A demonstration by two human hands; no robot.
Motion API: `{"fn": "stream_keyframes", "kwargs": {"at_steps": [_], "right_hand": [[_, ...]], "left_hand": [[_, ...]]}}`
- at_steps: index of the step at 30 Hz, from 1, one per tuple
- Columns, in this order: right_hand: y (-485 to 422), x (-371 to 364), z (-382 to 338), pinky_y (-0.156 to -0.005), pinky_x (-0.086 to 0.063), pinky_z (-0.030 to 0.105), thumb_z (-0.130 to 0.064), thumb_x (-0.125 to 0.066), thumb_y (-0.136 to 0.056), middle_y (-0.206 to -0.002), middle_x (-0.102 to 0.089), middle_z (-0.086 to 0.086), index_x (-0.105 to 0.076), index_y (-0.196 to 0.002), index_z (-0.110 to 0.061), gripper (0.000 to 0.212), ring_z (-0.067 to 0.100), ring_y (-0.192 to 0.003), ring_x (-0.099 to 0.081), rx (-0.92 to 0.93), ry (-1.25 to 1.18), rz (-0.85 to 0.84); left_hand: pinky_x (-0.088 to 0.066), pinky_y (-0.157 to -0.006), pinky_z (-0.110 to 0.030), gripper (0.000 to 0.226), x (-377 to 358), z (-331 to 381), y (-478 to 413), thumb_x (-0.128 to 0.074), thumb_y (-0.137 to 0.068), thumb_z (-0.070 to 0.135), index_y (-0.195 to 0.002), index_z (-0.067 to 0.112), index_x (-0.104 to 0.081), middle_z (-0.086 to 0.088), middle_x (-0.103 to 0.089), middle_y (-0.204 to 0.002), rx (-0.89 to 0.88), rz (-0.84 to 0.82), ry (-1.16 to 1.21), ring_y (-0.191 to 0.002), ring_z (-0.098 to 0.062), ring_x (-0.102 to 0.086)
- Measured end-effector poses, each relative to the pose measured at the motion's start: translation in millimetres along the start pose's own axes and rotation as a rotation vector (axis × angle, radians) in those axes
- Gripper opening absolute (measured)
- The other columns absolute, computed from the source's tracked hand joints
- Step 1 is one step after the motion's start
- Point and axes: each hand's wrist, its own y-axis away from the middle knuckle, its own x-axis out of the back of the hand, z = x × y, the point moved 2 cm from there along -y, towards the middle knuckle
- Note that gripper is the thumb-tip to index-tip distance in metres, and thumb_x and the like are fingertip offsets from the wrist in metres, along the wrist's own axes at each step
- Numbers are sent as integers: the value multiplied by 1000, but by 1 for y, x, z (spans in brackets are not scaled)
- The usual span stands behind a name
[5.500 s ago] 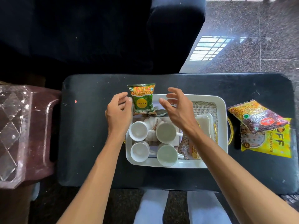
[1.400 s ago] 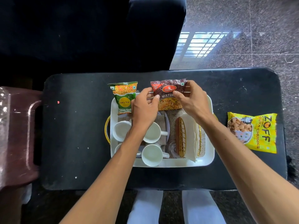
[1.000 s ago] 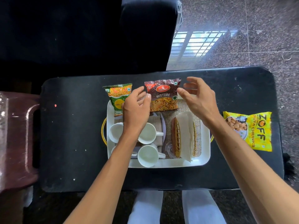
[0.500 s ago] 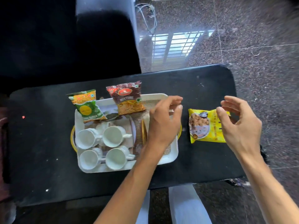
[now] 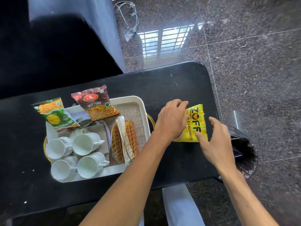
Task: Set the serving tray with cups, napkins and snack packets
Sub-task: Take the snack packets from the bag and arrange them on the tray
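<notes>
A white serving tray [image 5: 128,99] sits on the black table [image 5: 171,82]. It holds several white cups [image 5: 84,144] at its left and a gold napkin holder [image 5: 125,141] with white napkins [image 5: 121,126] at its right. A green snack packet [image 5: 55,116] and a maroon mixture packet [image 5: 96,105] lean on the tray's far rim. To the right of the tray lies a yellow snack packet [image 5: 196,123]. My left hand [image 5: 171,121] grips its left side. My right hand [image 5: 216,142] has spread fingers, with the thumb on the packet's near right corner.
A dark sofa [image 5: 57,54] stands behind the table. A dark fringed object [image 5: 244,154] hangs off the table's right end. Cables [image 5: 128,17] lie on the speckled stone floor beyond.
Both hands left the maroon packet leaning on the tray rim and moved right to the yellow packet. The packet has turned on end under my left hand. The view has swung right.
</notes>
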Motion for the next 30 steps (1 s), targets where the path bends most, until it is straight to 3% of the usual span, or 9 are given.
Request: {"fn": "stream_keyframes", "kwargs": {"at_steps": [3, 7, 14, 16, 19, 24, 28, 30], "right_hand": [[-5, -9, 5, -100, -45, 39, -23, -71, -89, -132, -57, 10, -43, -143, -15, 61, 27, -119, -56, -35, -70, -62], [-13, -9, 4, -94, -44, 32, -11, -68, -91, -124, -64, 4, -49, -136, -16, 50, 21, -112, -60, 18, -118, -37], [-30, 7, -9, -84, -39, 15, -6, -65, -91, -104, -66, -1, -58, -131, -19, 42, 12, -99, -61, 107, -207, 59], [-32, 11, -16, -85, -42, 18, -9, -67, -90, -101, -67, -4, -58, -129, -21, 41, 11, -96, -62, 140, -226, 91], [-36, 16, -30, -85, -49, 24, -16, -70, -90, -98, -66, -12, -58, -128, -26, 42, 4, -92, -63, 200, -265, 138], [-35, 17, -62, -75, -49, 5, -29, -78, -84, -104, -67, -18, -56, -128, -27, 49, -10, -88, -66, 243, -524, 151], [-30, 5, -96, -82, -53, 15, -44, -76, -81, -111, -72, -11, -58, -125, -27, 51, -1, -99, -69, 253, -621, -1], [-26, -5, -113, -84, -55, 22, -45, -74, -84, -110, -73, -12, -61, -119, -28, 41, 0, -100, -69, 290, -585, -70]], "left_hand": [[-50, -100, -46, 48, -8, -1, -11, -53, -103, 31, -148, 16, -46, -9, -59, -140, 3, -71, -82, -127, -31, -55], [-51, -91, -45, 41, -11, -7, -14, -51, -104, 35, -140, 18, -52, -9, -64, -129, 19, -86, -124, -116, -29, -59], [-52, -86, -44, 34, 7, -23, -9, -57, -101, 39, -123, 14, -58, -8, -62, -112, 100, -119, 82, -105, -29, -61], [-53, -85, -46, 29, 16, -28, -5, -59, -100, 39, -113, 13, -59, -6, -67, -105, 104, -117, 147, -100, -29, -63], [-55, -80, -48, 26, 33, -32, 3, -60, -100, 38, -107, 13, -61, -3, -74, -99, 105, -40, 254, -93, -26, -67], [-60, -79, -46, 20, 66, -44, 20, -62, -100, 33, -111, 16, -63, 2, -75, -103, 167, 167, 465, -96, -18, -71], [-63, -79, -44, 21, 89, -60, 33, -61, -100, 34, -113, 17, -64, 4, -75, -103, 213, 285, 582, -95, -13, -72], [-64, -77, -33, 21, 98, -70, 40, -61, -101, 34, -115, 19, -64, 6, -75, -106, 218, 346, 591, -96, -7, -72]]}}
